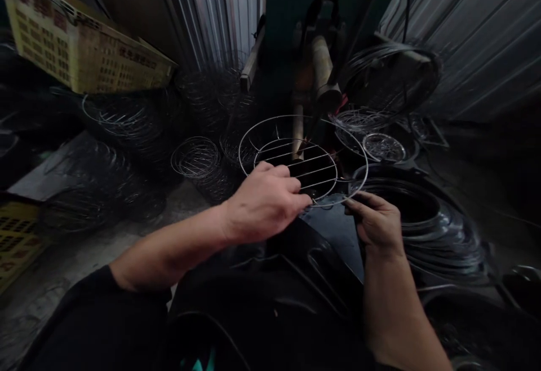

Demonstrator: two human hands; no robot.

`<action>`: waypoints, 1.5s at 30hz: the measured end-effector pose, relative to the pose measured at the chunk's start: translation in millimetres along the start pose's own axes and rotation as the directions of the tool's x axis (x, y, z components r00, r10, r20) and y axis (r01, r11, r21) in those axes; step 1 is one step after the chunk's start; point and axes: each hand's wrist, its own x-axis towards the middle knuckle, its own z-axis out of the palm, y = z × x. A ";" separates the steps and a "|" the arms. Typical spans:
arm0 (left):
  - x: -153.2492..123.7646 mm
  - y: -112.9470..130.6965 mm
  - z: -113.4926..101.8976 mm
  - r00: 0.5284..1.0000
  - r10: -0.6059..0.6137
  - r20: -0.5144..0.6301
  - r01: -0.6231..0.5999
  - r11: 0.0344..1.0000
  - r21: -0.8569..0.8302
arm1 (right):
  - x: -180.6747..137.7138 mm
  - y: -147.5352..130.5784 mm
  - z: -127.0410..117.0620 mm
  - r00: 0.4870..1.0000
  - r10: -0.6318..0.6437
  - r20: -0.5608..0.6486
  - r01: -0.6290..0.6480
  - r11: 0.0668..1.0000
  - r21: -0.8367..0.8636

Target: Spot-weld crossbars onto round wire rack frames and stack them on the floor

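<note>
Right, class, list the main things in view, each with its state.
Wire rack: held at its near side
Left hand: closed on the rack
Right hand: fingertips at the rack's rim, grip unclear
Upper yellow crate: slanting in the picture
Round wire pieces: stacked
Thick wire bundle: coiled

Wire coils (443, 247) and machinery (322, 61) show a workshop.

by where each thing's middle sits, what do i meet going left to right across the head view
Lower yellow crate → upper yellow crate → stack of round wire grids → left hand → round wire rack → right hand → large wire coil.
</note>
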 end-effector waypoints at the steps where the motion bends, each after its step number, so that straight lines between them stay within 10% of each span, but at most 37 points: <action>1: -0.3 -4.3 -4.2 0.999 -0.012 0.047 0.014 0.998 -0.062 | -1.4 -0.8 -1.2 1.000 -0.002 0.011 0.002 1.000 -0.005; 9: -13.4 -12.8 -13.8 0.994 -0.066 0.087 0.084 0.971 -0.222 | -4.4 4.9 -13.9 0.998 0.033 0.045 -0.035 0.998 0.042; 15: -43.8 -15.6 22.9 0.942 -0.096 -0.321 0.150 0.978 0.147 | 0.4 14.6 -24.2 0.998 0.054 0.037 -0.056 0.995 0.078; 22: -51.9 -18.7 48.6 0.870 -0.080 -0.486 0.196 0.962 0.192 | 5.3 23.0 -33.3 0.998 0.063 0.023 -0.065 0.993 0.101; 28: -29.7 9.8 25.6 0.973 -0.097 -0.210 0.137 0.973 0.188 | 6.7 25.9 -36.4 0.997 0.066 0.027 -0.069 0.990 0.122; 36: -19.6 13.5 -0.6 0.994 0.105 -0.029 -0.101 0.987 0.124 | 1.7 21.4 -34.2 0.997 0.079 0.023 -0.081 0.993 0.089; 45: -40.5 -20.2 -27.6 1.000 -0.003 0.025 0.005 0.996 -0.085 | 6.6 44.1 -35.8 0.987 0.163 -0.003 -0.163 0.986 0.017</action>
